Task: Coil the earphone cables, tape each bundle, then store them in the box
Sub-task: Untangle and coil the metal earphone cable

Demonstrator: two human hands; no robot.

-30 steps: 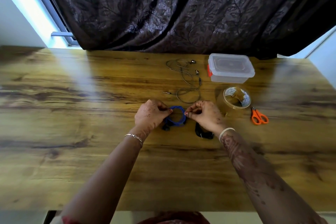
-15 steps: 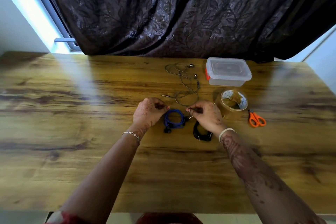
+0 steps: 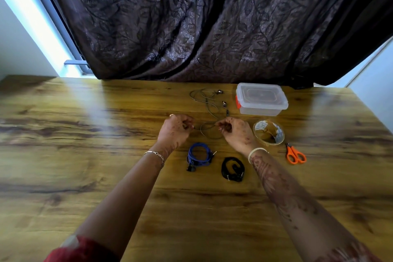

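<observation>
Left hand [image 3: 176,128] and right hand [image 3: 236,132], fingers curled, each pinch a thin grey loose earphone cable [image 3: 209,108] on the brown wooden table [image 3: 85,134].

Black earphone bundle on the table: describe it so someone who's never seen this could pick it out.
On the brown wooden table, look between the person's left forearm and right forearm. Two coiled bundles lie side by side; the black coiled earphone cable is the one nearer the right forearm. Its neighbour is the blue coiled earphone cable, and the thin grey earphone cable behind lies loose.
</observation>
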